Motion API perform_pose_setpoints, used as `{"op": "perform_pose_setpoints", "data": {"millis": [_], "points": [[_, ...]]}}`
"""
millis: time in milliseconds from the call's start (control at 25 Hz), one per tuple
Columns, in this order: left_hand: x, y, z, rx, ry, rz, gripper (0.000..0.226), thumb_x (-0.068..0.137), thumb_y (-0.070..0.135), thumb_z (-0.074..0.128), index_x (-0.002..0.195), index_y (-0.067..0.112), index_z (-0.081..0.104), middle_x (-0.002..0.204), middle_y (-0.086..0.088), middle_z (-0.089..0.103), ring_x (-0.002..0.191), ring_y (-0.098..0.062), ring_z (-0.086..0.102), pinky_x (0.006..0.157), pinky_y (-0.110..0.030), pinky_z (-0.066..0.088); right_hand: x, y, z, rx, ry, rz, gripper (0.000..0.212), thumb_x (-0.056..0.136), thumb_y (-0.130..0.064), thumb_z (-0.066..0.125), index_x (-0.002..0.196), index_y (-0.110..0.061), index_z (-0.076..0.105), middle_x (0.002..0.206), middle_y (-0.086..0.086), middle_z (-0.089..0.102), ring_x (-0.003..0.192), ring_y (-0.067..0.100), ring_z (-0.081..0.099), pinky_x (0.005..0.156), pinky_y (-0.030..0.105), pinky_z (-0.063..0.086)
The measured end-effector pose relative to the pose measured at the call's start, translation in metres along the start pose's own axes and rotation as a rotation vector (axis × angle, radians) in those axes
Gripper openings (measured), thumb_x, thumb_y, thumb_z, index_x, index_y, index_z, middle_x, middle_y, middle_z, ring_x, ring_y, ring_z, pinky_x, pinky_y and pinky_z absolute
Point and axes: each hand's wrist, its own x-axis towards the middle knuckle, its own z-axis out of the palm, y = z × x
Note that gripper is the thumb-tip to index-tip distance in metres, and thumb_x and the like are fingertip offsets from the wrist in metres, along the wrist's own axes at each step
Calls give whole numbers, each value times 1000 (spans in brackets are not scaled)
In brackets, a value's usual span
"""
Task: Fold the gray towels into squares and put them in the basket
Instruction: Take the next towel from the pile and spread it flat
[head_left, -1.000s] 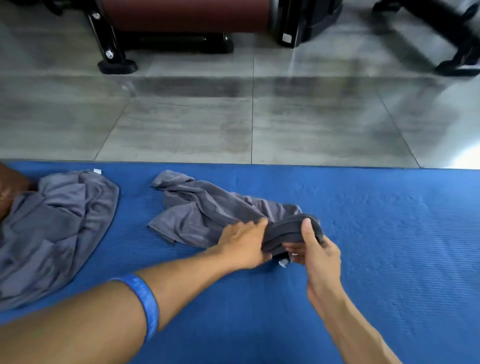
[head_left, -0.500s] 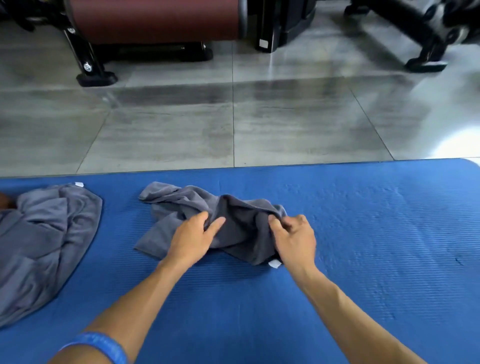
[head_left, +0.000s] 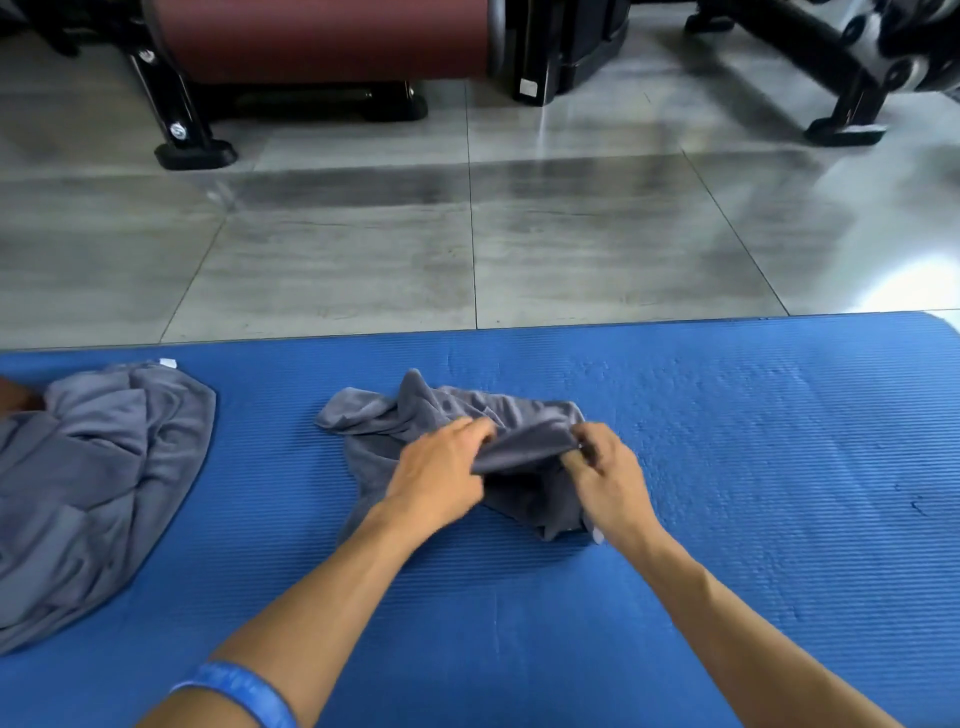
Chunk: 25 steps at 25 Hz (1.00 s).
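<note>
Pinching the crumpled gray towel (head_left: 457, 415) on the mat (head_left: 779, 467), left hand (head_left: 441, 473) and right hand (head_left: 608, 467) now raise one edge; folding barely begun.

Count, from my remote view. Blue mat (head_left: 727, 519): one, used as landmark. Gray towels: I count two, both on the mat, one crumpled towel (head_left: 467, 415) mid-mat, one heaped towel (head_left: 93, 493) at the mat's left edge. Hands: two, left hand (head_left: 441, 475) and right hand (head_left: 608, 478), both over the mat's middle. Blue wristband (head_left: 239, 691): one.
</note>
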Motion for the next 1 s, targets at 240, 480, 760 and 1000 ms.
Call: {"op": "perform_pose_setpoints", "data": {"millis": [240,480,760,1000], "points": [[-31,-116,1,-194,216,-723,16,93,23,53,79,19,59,93,-7,57,90,-33,53,70,-37,42,8,-16,-25,302,190,62,27,99,-24,51,81,-5,43,74,0,47,71,13,43,68,36,39],[-16,-114,-24,-1171,502,-818,26,101,29,51,77,18,55,86,-1,61,86,-19,55,81,-33,47,15,-33,-3,672,195,230,32,95,-29,56,69,-22,38,67,-4,36,65,11,35,62,34,33],[-29,-135,-47,-460,-394,-419,23,74,40,82,80,21,70,77,9,72,73,-9,64,70,-28,48,25,-34,-36,422,215,242,38,92,-32,65,65,-17,43,63,-1,50,64,15,50,64,32,44],[-44,-165,-41,-59,-425,-528,13,83,14,69,74,23,67,79,-1,69,71,-14,57,64,-27,42,36,-7,-88,-516,322,151,36,91,-51,60,84,-16,59,93,14,69,98,38,60,81,41,43]]}}
